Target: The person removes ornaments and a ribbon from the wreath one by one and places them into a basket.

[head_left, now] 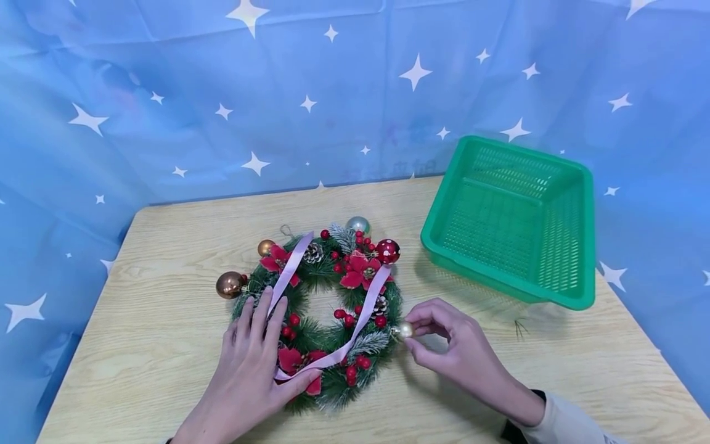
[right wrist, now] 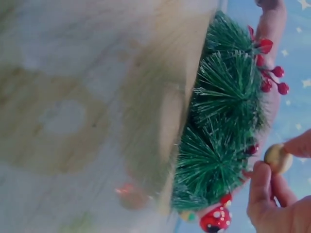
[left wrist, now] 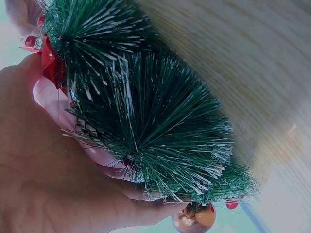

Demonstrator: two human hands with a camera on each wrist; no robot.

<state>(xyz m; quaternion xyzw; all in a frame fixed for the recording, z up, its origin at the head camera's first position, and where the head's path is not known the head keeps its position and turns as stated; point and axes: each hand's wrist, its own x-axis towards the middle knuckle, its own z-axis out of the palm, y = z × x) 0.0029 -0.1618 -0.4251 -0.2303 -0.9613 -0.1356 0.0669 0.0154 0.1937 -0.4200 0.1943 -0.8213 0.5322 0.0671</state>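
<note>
A green Christmas wreath (head_left: 310, 333) lies on the table, with red poinsettias, berries, pinecones and a lilac ribbon (head_left: 360, 324) laid over it. My left hand (head_left: 249, 364) rests on the wreath's left side, fingers spread across the ribbon and needles. At the right edge, my right hand (head_left: 460, 345) pinches a small gold bauble (head_left: 407, 330) between thumb and fingertips, right beside the greenery. Around the rim sit a brown bauble (head_left: 230, 285), an orange-gold bauble (head_left: 265, 248), a silver-blue bauble (head_left: 357, 225) and a red dotted bauble (head_left: 387, 251).
A green plastic basket (head_left: 505, 280) stands at the table's back right. A few loose needles (head_left: 519, 330) lie in front of it on the wooden table (head_left: 161, 296). Behind the table hangs a blue cloth (head_left: 355, 111) with white stars.
</note>
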